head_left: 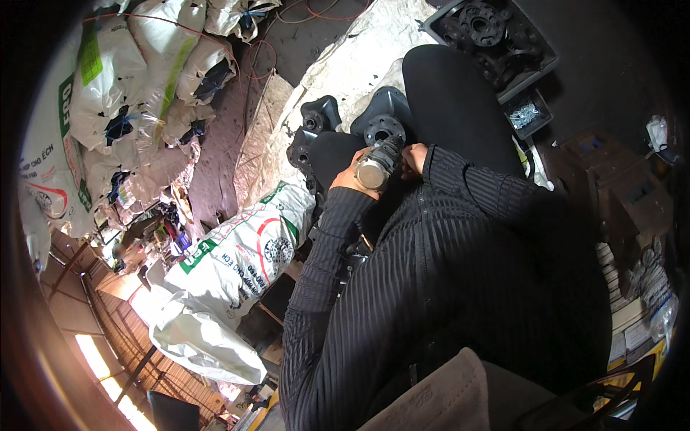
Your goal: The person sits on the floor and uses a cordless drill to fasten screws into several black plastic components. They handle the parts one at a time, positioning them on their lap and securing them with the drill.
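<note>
Nearest, in front of the person's torso, the left hand [348, 174] is wrapped around the body of a silver cylindrical tool [379, 164], whose round end cap faces up and back. The right hand [414, 159] is just beside it on the right, fingers curled in; whether they pinch anything cannot be told.

Just beyond the tool, between the knees, is a black flanged hub [375, 124] with a wide flared base. The tool hides much of the contact, so its seating cannot be judged. If it stood off-axis, it could slip; if the hub has only the legs to brace it, twisting force might turn it. The right fingers, so near the working end, could then get nipped.

Farther left, two more black hubs [313, 120] sit close to the left leg, where a shifting knee might knock them. Far right, a small tray [537, 127] of loose screws [524, 115] lies beside a crate [528, 82] of black parts; a bump there could spill the screws.
</note>
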The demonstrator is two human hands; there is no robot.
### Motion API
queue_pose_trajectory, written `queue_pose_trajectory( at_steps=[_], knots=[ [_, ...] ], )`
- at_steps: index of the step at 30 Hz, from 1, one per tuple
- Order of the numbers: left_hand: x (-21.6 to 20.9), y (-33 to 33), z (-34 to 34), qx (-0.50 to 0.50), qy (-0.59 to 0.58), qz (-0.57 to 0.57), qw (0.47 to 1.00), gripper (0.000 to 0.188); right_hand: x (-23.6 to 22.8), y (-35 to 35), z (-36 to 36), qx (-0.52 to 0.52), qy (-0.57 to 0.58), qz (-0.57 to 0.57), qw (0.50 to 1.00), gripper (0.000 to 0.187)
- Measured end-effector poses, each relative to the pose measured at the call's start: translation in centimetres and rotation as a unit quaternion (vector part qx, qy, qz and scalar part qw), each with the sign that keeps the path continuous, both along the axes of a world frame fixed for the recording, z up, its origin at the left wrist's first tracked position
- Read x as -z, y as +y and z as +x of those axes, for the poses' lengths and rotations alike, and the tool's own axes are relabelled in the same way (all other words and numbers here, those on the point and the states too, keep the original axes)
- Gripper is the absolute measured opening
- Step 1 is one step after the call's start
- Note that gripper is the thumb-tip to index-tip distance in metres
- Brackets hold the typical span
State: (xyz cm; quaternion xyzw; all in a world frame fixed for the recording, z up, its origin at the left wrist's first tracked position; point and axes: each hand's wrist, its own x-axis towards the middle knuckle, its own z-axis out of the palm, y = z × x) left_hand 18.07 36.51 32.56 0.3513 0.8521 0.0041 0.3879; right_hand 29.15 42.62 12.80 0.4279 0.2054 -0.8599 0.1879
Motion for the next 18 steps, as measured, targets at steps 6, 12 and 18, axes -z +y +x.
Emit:
queue_pose_trajectory(
  at_steps=[6,12,18],
  knots=[
    [0.7,-2.7,0.8,-0.034,0.016,0.023,0.999,0.061,-1.8,1.7,2.2,-0.05,0.106,-0.085,0.989,0.025],
    [-1.7,-7.1,1.2,-0.096,-0.089,0.256,0.958,0.044,-8.8,4.1,5.1,0.061,0.13,-0.106,0.984,0.031],
    [-5.1,-9.3,2.4,0.108,0.11,0.263,0.952,0.035,-12.3,4.2,4.0,0.139,0.167,-0.11,0.97,0.036]
  ],
)
